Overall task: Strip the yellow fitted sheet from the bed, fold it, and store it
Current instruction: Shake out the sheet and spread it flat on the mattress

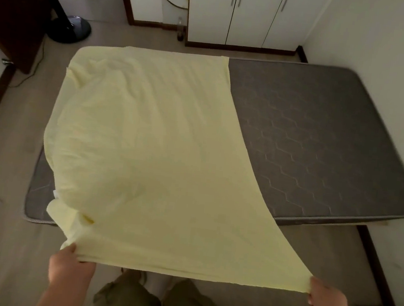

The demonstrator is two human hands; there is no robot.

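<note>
The yellow fitted sheet (146,146) is pale, soft and creased, folded over on itself so that it covers only the left part of the bed. Its near edge is pulled into a straight, taut line between the two hands, which are spread wide apart. The left hand (70,267) pinches the near left corner, thumb on top, where the gathered hem bunches into loose folds. The right hand (327,303) grips the near right corner with its fingers curled round the cloth. Between the hands, lower down, the person's olive trousers (154,301) show.

From the hands the sheet rises and spreads away over the grey mattress (323,141), whose right half lies bare with a stitched hexagon pattern. The sheet's right edge runs as a long diagonal to the far end of the mattress.

Beyond the bed stands a white wardrobe (249,12) with its doors closed; what it holds cannot be seen. At far left, a dark round base (71,29), perhaps a fan's, sits on the floor (17,131).
</note>
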